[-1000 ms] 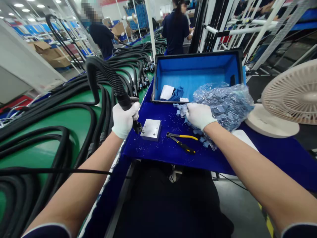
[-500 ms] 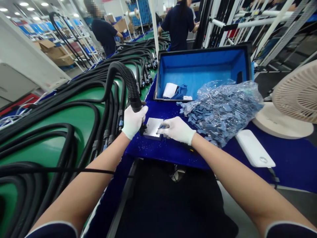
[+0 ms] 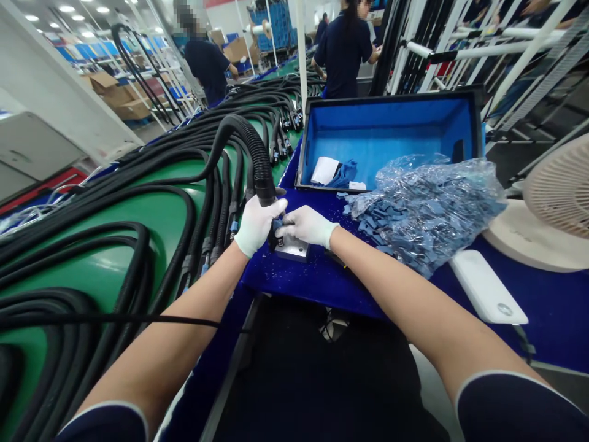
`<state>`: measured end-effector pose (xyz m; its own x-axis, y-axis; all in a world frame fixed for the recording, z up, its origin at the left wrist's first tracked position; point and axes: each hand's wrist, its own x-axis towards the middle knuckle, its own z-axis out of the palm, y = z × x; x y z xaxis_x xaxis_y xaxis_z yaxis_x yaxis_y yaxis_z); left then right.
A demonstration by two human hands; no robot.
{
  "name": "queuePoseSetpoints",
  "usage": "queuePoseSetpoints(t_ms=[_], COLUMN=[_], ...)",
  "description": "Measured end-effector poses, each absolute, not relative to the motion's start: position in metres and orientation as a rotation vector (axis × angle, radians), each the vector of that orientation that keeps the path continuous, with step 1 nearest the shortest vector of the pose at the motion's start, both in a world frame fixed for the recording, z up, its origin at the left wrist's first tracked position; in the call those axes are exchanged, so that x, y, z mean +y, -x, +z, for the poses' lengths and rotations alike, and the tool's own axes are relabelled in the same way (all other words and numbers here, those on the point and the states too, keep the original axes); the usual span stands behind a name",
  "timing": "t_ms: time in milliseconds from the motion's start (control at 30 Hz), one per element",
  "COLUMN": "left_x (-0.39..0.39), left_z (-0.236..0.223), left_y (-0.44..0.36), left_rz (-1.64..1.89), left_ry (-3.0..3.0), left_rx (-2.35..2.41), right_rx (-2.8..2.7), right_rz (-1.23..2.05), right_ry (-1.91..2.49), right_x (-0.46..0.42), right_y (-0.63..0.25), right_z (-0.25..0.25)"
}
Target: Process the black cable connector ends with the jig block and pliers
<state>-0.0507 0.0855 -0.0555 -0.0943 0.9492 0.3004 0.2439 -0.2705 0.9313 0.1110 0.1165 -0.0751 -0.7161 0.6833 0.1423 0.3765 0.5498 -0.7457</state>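
My left hand (image 3: 254,227), in a white glove, is closed around the end of a black corrugated hose (image 3: 260,167). The hose arches up and over from the left. At the hose's lower end, my gloved right hand (image 3: 309,226) pinches a small blue piece (image 3: 277,223) against the fitting. Its fingertips partly hide the piece, so I cannot tell whether it sits in the fitting. Just below both hands, a grey metal block (image 3: 294,251) lies on the blue tabletop (image 3: 294,282), partly covered by the hose end and my right fingers.
Many black hoses (image 3: 151,190) lie on the green surface to the left. A clear bag of small blue pieces (image 3: 427,209) rests right of my hands, before a blue crate (image 3: 391,135). A white power bank-like device (image 3: 488,287) and a fan (image 3: 564,184) stand farther right. Two people work beyond.
My right hand has moved left from above the metal block to the hose end, bringing the small blue piece there. My left hand keeps its grip on the hose. The view has shifted slightly.
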Motion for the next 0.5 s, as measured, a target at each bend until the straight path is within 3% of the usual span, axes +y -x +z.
queuePoseSetpoints(t_ms=[300,400,500], left_x=[0.070,0.030,-0.037], left_z=[-0.053,-0.055,-0.055], left_y=[0.085,0.147,0.217], left_rz=[1.514,1.531,1.294], left_ry=[-1.391,-1.283,-1.207], left_rx=[1.233,1.623,2.064], right_rx=[-2.332,-2.343,-2.365], right_rz=[1.043,1.009,0.984], right_ry=[0.978,0.965,0.942], right_x=[0.121,0.119,0.118], right_y=[-0.107,-0.108,-0.109], right_z=[-0.084,-0.090,-0.097])
